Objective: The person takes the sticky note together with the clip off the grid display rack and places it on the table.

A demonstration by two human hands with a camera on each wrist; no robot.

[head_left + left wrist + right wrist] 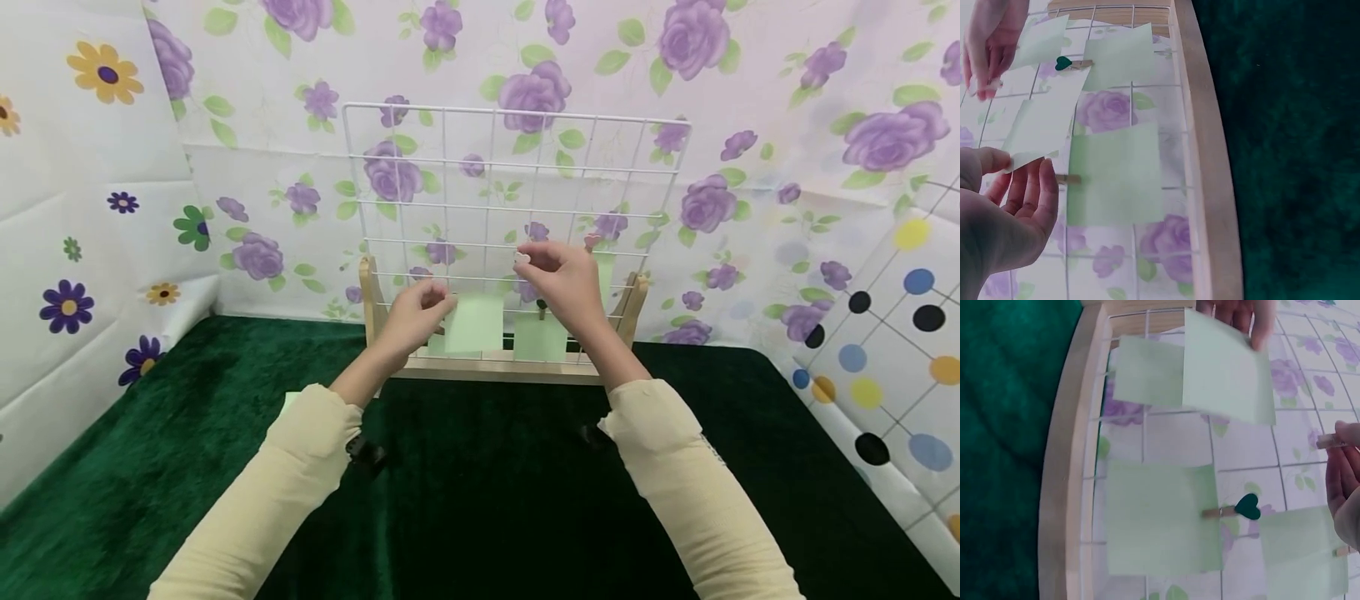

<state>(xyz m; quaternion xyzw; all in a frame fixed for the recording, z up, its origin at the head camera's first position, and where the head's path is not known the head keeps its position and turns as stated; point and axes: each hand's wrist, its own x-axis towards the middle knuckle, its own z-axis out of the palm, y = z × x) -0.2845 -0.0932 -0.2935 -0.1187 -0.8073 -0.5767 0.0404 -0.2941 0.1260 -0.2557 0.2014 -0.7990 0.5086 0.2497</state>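
My left hand (pixel 408 321) pinches a pale green paper note (pixel 476 323) by its edge, in front of a white wire grid (pixel 468 205). Higher and to the right, my right hand (pixel 566 279) pinches a small wooden clothespin (pixel 1327 442) with a pale heart on it, apart from that note. Behind the held note, another green note (pixel 1115 175) hangs on the grid by a wooden clip (pixel 1069 179). A clothespin with a dark green heart (pixel 1247 506) fixes a note (pixel 540 337) to the right. One more note (pixel 1304 550) hangs beyond it, partly behind my right hand.
The grid stands in a wooden base (pixel 495 367) with side posts (pixel 633 304), on a dark green cloth (pixel 480 483). A scrap of green paper (pixel 291 400) lies by my left sleeve. A flowered sheet (pixel 285 150) covers the wall behind the grid.
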